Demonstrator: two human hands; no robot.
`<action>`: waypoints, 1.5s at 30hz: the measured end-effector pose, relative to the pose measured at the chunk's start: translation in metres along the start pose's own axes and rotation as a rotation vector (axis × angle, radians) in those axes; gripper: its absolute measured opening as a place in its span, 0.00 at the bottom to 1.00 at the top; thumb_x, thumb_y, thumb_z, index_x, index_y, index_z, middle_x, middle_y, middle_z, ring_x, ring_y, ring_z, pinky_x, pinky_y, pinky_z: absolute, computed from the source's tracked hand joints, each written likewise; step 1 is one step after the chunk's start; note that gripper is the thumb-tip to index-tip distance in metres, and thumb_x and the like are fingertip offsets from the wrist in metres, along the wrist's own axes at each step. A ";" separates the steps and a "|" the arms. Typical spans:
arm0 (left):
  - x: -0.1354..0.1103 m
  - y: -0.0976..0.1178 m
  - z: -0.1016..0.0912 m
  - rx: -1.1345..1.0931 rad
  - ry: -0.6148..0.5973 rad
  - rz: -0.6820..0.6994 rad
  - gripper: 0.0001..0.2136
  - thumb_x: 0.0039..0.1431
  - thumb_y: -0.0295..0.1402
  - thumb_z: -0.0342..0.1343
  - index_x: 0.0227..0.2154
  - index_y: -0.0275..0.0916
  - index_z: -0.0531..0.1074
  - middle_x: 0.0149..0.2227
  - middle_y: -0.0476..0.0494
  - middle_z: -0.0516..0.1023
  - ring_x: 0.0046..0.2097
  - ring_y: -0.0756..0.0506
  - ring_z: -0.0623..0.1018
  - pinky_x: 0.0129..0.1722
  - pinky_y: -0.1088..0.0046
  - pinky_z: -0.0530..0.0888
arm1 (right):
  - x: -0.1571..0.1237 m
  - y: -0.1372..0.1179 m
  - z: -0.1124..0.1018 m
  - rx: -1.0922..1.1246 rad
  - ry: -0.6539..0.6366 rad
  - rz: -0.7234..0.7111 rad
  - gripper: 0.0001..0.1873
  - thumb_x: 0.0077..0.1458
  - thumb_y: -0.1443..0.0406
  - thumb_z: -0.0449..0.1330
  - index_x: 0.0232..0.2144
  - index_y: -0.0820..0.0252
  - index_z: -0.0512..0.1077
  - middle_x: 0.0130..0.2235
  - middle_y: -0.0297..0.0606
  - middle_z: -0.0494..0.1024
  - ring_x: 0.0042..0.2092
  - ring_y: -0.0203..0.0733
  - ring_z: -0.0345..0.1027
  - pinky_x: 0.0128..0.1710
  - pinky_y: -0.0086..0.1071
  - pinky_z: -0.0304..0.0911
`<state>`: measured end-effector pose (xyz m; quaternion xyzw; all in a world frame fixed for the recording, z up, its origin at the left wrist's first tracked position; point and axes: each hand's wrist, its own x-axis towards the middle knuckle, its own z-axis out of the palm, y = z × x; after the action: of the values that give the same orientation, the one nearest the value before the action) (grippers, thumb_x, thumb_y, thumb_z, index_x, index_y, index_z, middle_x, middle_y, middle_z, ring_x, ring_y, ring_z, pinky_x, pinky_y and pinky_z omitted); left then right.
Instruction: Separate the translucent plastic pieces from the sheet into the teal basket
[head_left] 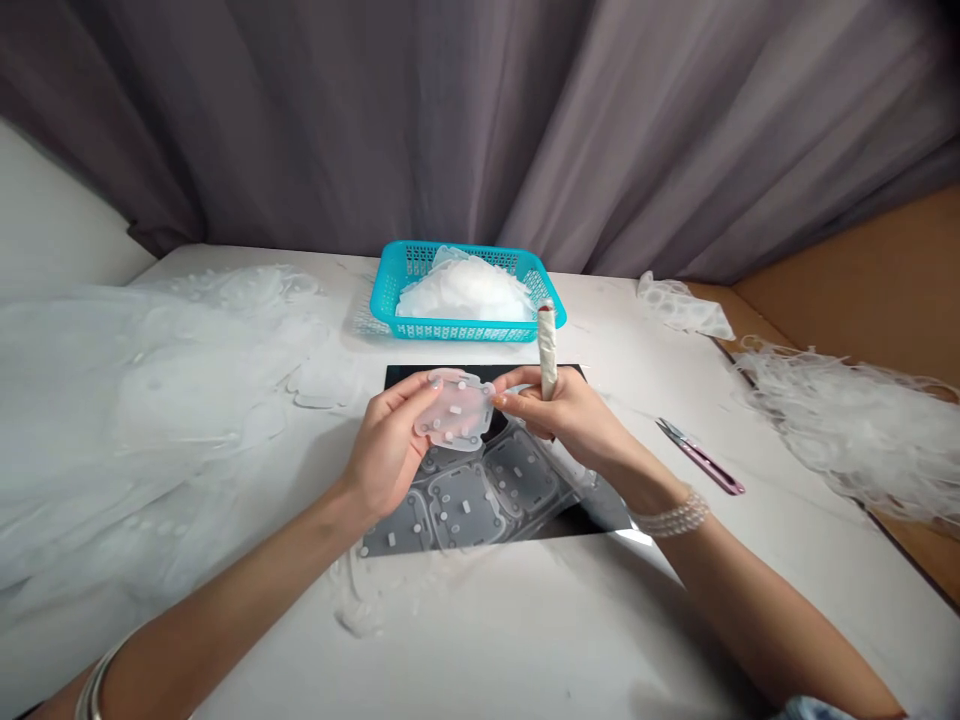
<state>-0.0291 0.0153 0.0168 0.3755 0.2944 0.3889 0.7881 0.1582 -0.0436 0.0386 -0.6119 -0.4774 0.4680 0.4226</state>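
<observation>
Left hand (381, 440): fingers behind and thumb in front, closed on the left part of a translucent white piece (454, 412). I read the piece as flat and tilted toward the camera, raised above the surface (525, 640), with small pale studs on its face.

Right hand (581, 415): thumb and forefinger pinched together at the piece's right edge, remaining fingers curled. It also grips a white-wrapped stick (547, 350), which stands nearly upright; I cannot tell what the wrapping covers. A beaded bracelet (673, 513) circles the right wrist; bangles (97, 680) sit on the left forearm.

Beneath the hands I note a black mat (574, 522), and on it a translucent sheet (465, 507) of joined, similarly studded panels. Clear scrap (360, 610) lies by the mat's near left edge.

Right of the right hand: snips (701, 457) with pinkish handles, lying on the surface. Farther right, a tangled heap of clear strips (862, 430); behind it, a perforated clear offcut (682, 307).

Left side: a large, partly blurred mound of translucent sheets (150, 390).

Beyond the mat stands a blue basket (465, 331), filled with a pile of translucent pieces (465, 287). A grey curtain (450, 120) hangs behind.
</observation>
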 end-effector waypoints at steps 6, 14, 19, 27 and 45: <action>0.000 0.009 0.002 -0.135 -0.004 -0.107 0.12 0.59 0.28 0.51 0.38 0.30 0.79 0.39 0.36 0.83 0.42 0.40 0.82 0.38 0.66 0.80 | 0.000 0.002 0.000 0.206 -0.001 0.068 0.15 0.48 0.57 0.71 0.29 0.63 0.74 0.17 0.21 0.51 0.20 0.26 0.39 0.19 0.28 0.34; -0.001 0.014 0.006 -0.191 0.035 -0.182 0.13 0.59 0.27 0.48 0.36 0.29 0.78 0.42 0.33 0.82 0.45 0.37 0.81 0.44 0.57 0.81 | -0.003 0.000 -0.003 0.319 -0.029 0.105 0.11 0.50 0.62 0.70 0.30 0.63 0.73 0.18 0.21 0.50 0.20 0.25 0.36 0.19 0.28 0.33; -0.002 0.014 0.005 -0.158 0.029 -0.182 0.14 0.59 0.29 0.48 0.38 0.29 0.79 0.43 0.32 0.82 0.48 0.36 0.81 0.45 0.55 0.81 | -0.002 0.003 -0.005 0.356 -0.034 0.109 0.09 0.52 0.63 0.69 0.29 0.62 0.73 0.18 0.20 0.49 0.20 0.25 0.36 0.19 0.27 0.32; -0.002 0.015 0.006 -0.116 0.062 -0.210 0.16 0.60 0.29 0.47 0.42 0.28 0.78 0.44 0.33 0.82 0.46 0.40 0.81 0.42 0.65 0.81 | -0.001 0.007 -0.008 0.396 -0.044 0.115 0.08 0.53 0.64 0.68 0.30 0.61 0.73 0.17 0.20 0.49 0.19 0.25 0.35 0.18 0.27 0.33; 0.010 0.023 -0.013 -0.023 -0.069 -0.284 0.30 0.55 0.21 0.56 0.63 0.35 0.61 0.57 0.28 0.74 0.56 0.36 0.76 0.56 0.58 0.73 | -0.015 -0.009 -0.010 -0.067 0.000 -0.050 0.08 0.56 0.63 0.61 0.35 0.62 0.78 0.21 0.29 0.62 0.21 0.28 0.45 0.20 0.30 0.39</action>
<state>-0.0422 0.0379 0.0269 0.3342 0.3129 0.2637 0.8491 0.1647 -0.0570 0.0515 -0.6138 -0.5079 0.4409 0.4133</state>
